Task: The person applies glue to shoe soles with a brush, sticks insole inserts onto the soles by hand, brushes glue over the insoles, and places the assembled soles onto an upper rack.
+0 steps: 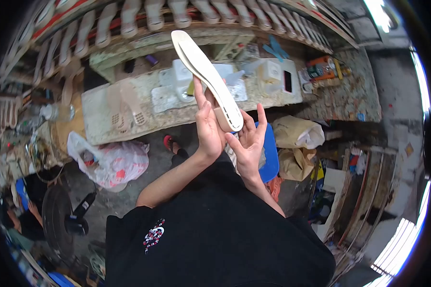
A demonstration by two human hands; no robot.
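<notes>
A cream-coloured shoe sole [203, 71] with a raised heel is held up in front of me, its toe end pointing up and to the left. My left hand [209, 126] grips it from below along the middle, the index finger stretched along its underside. At the heel end, my right hand [249, 146] has its thumb and curled fingers on either side of the heel, with one finger sticking up. Behind the sole is the workbench [98, 112], where two flat, foot-shaped beige pieces [129, 98] lie to the left.
Racks with many soles [129, 19] run above the bench. A phone [287, 81] and white containers [269, 71] are on the bench. Below are a white plastic bag [112, 162], a blue bin [271, 162], brown sacks [297, 131] and a fan [57, 220]. Another person's arm [35, 210] shows at far left.
</notes>
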